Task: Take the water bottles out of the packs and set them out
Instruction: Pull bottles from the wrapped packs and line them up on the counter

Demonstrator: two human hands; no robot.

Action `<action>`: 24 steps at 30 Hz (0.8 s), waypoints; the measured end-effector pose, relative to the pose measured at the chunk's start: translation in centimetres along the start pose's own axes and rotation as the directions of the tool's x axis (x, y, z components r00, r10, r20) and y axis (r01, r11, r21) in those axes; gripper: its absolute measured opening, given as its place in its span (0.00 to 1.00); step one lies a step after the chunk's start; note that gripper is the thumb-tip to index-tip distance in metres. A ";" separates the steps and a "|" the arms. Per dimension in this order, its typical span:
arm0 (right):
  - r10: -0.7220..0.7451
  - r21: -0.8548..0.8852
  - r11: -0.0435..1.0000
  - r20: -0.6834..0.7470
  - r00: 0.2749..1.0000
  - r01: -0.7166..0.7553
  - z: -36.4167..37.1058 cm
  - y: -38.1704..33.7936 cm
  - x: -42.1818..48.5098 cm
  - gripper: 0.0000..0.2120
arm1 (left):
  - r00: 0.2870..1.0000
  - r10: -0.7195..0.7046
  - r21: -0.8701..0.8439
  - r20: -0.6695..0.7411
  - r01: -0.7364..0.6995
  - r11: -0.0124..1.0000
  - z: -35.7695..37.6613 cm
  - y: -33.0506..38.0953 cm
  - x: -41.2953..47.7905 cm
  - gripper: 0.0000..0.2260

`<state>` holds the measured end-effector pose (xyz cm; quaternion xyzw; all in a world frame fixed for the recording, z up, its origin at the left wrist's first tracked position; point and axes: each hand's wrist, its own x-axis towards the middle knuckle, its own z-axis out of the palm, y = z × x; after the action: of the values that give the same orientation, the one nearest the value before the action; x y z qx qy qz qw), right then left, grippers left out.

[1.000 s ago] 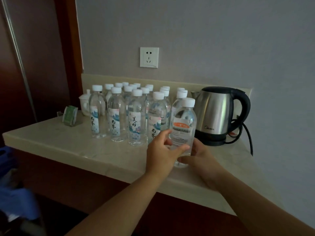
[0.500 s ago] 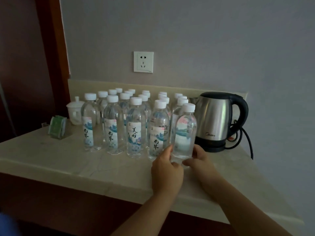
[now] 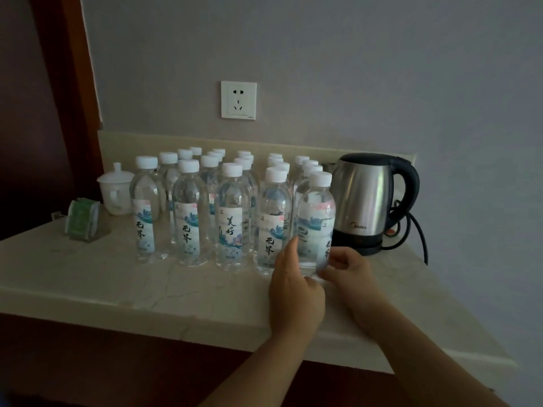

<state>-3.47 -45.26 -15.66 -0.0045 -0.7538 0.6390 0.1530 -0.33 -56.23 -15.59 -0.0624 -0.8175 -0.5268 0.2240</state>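
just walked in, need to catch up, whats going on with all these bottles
A person is setting out water bottles on a stone counter. Both hands, left hand and right hand, hold the front-right bottle near its base, beside the kettle. The other bottles stand upright in rows.

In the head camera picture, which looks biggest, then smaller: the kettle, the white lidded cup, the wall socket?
1. kettle
2. white lidded cup
3. wall socket

Cup and socket look close; the socket sits farther back, so their order is unsure.
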 end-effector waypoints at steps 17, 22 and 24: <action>-0.018 -0.118 0.993 0.012 1.000 0.020 0.3 0.6 0.5 0.18 | 0.999 -0.032 -0.008 -0.013 0.032 0.999 -0.2 0.1 0.2 0.27; -0.031 -0.130 0.991 -0.014 0.999 0.029 0.3 0.9 0.7 0.17 | 0.999 -0.022 -0.031 -0.038 0.021 0.999 -0.4 0.2 0.2 0.26; -0.043 -0.147 0.988 -0.031 0.999 0.038 0.4 1.0 0.9 0.17 | 0.999 -0.015 -0.036 -0.041 0.013 0.999 -0.4 0.2 0.1 0.26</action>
<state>-4.58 -45.32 -16.45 -0.0114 -0.7959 0.5785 0.1782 -0.24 -56.52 -15.28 -0.0498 -0.8035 -0.5442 0.2363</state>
